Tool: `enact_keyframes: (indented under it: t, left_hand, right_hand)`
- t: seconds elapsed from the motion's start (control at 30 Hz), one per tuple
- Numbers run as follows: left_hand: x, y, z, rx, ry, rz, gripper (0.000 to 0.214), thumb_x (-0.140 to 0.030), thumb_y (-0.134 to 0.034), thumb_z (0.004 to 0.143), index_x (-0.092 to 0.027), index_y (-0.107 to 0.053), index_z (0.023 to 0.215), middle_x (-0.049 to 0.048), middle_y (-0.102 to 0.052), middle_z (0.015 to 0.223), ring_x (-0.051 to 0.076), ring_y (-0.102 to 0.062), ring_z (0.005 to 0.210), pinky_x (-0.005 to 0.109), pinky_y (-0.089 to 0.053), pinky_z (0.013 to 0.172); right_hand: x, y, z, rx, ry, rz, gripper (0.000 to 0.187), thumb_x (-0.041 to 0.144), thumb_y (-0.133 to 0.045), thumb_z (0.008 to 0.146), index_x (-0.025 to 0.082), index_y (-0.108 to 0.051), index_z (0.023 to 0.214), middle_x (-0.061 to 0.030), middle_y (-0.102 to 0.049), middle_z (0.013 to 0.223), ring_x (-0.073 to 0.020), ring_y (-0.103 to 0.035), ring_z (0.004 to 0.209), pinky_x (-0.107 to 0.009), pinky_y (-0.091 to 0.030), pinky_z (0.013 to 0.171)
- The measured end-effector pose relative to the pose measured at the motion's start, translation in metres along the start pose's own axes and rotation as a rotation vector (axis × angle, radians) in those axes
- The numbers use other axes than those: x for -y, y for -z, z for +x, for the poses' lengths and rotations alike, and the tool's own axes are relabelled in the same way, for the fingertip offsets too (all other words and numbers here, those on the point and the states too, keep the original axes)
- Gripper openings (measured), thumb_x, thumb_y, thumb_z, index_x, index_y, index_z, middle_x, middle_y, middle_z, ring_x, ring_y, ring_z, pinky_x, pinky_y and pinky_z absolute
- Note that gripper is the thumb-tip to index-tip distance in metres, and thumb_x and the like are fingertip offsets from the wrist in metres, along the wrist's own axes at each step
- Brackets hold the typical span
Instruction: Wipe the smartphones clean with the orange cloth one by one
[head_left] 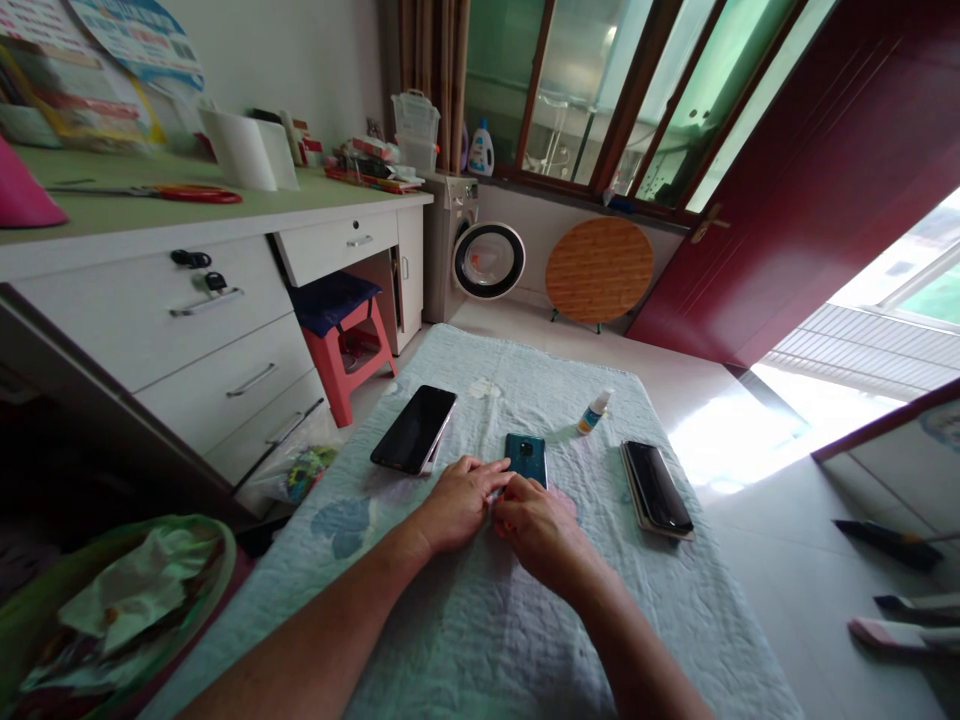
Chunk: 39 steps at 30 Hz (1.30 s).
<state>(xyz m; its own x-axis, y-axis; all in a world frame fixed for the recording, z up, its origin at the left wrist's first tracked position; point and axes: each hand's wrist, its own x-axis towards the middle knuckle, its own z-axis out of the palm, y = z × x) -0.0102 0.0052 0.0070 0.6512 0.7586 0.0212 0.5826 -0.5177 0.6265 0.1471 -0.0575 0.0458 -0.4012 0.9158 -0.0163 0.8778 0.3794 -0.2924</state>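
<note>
A teal smartphone lies back up on the cloth-covered table, its camera block at the far end. My left hand rests at the phone's left edge, fingers stretched out and touching its back. My right hand is over the phone's near end with its fingers curled in; anything inside them is hidden, and so is that part of the phone. Left of my hands, a black-screened tablet sits on something pale. On the right a dark phone lies on a light case or box. A small spray bottle stands beyond the teal phone.
The table wears a pale quilted cloth. A bin with crumpled paper is at the lower left. Along the left runs a desk, with a red stool beside it. A washing machine with its door ajar stands behind.
</note>
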Motion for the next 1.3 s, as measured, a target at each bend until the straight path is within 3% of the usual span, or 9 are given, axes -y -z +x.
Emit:
enact_keyframes:
  t: [0.37, 0.83, 1.1, 1.3]
  left_hand:
    - [0.000, 0.000, 0.001, -0.047, -0.008, -0.024, 0.050, -0.019, -0.045, 0.085, -0.031, -0.055, 0.133, -0.0049, -0.055, 0.139, 0.021, -0.052, 0.110, 0.035, -0.039, 0.101]
    - [-0.005, 0.006, 0.002, 0.014, 0.018, 0.024, 0.056, -0.011, -0.046, 0.080, -0.031, -0.057, 0.131, -0.0053, -0.049, 0.144, 0.021, -0.049, 0.116, 0.038, -0.036, 0.104]
    - [-0.010, 0.007, 0.001, -0.009, 0.020, 0.033, 0.043, -0.034, -0.056, 0.088, -0.028, -0.058, 0.130, -0.0022, -0.050, 0.144, 0.024, -0.049, 0.117, 0.038, -0.035, 0.104]
    - [-0.010, 0.004, -0.001, -0.034, 0.019, 0.036, 0.044, -0.032, -0.061, 0.085, -0.029, -0.059, 0.129, -0.0016, -0.051, 0.143, 0.023, -0.050, 0.115, 0.038, -0.037, 0.103]
  right_hand:
    - [-0.004, -0.001, 0.011, -0.052, -0.126, -0.056, 0.018, 0.020, -0.052, 0.091, 0.021, -0.069, 0.084, -0.0025, -0.058, 0.093, -0.0138, -0.051, 0.085, -0.024, -0.032, 0.065]
    - [0.001, 0.013, -0.005, 0.147, 0.021, 0.061, 0.016, 0.018, -0.055, 0.089, 0.020, -0.069, 0.081, -0.0015, -0.055, 0.089, -0.0118, -0.048, 0.081, -0.023, -0.030, 0.067]
    - [-0.002, 0.016, -0.008, 0.203, 0.067, 0.142, 0.017, 0.014, -0.053, 0.088, 0.019, -0.068, 0.081, -0.0021, -0.056, 0.090, -0.0128, -0.051, 0.086, -0.022, -0.035, 0.073]
    - [0.001, 0.016, -0.011, 0.192, -0.013, 0.023, 0.017, 0.016, -0.051, 0.089, 0.020, -0.067, 0.091, -0.0033, -0.056, 0.091, -0.0141, -0.052, 0.083, -0.024, -0.034, 0.068]
